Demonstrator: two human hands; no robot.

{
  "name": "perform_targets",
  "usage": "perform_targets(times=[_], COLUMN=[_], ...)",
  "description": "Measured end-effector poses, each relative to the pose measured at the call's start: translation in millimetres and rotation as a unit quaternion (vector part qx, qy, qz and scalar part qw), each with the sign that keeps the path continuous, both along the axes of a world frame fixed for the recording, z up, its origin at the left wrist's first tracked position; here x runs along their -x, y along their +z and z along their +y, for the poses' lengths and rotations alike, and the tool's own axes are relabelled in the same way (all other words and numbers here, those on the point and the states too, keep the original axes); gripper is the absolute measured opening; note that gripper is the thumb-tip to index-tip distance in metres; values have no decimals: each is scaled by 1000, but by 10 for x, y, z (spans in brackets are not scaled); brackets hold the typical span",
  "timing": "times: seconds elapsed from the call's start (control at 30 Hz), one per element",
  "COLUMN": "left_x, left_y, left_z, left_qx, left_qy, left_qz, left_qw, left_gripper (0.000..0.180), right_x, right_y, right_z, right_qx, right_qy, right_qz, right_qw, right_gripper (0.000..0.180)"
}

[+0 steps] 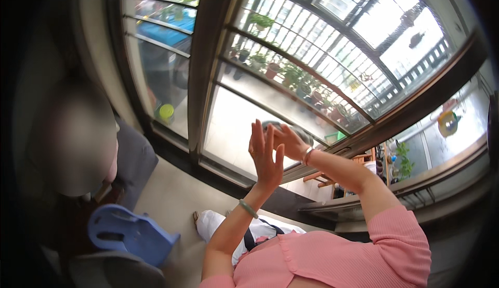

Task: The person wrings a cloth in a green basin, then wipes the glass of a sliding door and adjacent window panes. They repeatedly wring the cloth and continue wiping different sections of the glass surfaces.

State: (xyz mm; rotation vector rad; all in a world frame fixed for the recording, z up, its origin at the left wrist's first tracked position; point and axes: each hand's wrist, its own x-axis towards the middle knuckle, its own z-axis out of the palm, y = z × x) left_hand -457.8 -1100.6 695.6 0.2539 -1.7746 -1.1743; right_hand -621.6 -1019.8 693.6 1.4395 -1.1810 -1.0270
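My left hand (267, 161) is raised in front of the glass door, its fingers stretched upward and the thumb apart. Nothing shows in it. A pale green bangle (248, 208) circles that wrist. Just beyond it and to its right, my right hand (292, 142) points its fingers up and left. The left hand partly covers those fingertips, so I cannot tell whether the two hands touch. What shows of the right fingers looks stretched out, and no held thing is visible. A silver bracelet (307, 155) sits on the right wrist. Behind the hands is a dark rounded shape.
The framed glass door (212, 106) stands ahead, with potted plants (299, 77) and a railing beyond it. At lower left is a blue plastic stool (132, 233), near a grey padded seat (140, 166) and a blurred person (78, 132). Wooden furniture (366, 158) shows to the right.
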Motion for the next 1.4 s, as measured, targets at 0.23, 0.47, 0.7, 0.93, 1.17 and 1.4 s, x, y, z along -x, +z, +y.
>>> perform_targets(times=[0.23,0.47,0.7,0.93,1.17,1.4], left_x=[-289,-484,-659,-888,-955,-635], left_y=[-476,-579,-1092,-1633,-2101,-2185], left_z=[38,292,369,334,375,599], left_qx=[-66,-135,-192,-231,-279,-295], left_qy=[35,13,39,90,171,184], left_qz=[-39,-20,-25,-41,-83,-77], left_qw=[996,991,980,968,941,935], left_gripper=[57,59,58,57,60,56], right_x=[-238,-177,-244,-8,-43,-46], right_y=[1273,2733,1511,-982,-1364,-1427], right_z=[-107,-990,-1473,-689,-185,108], right_qx=[109,238,130,-138,-233,-278], right_qy=[-48,207,136,10,-21,-32], right_qz=[-404,-191,-230,-133,-217,-262], right_qw=[907,930,955,982,948,924], right_gripper=[31,34,52,40,35,37])
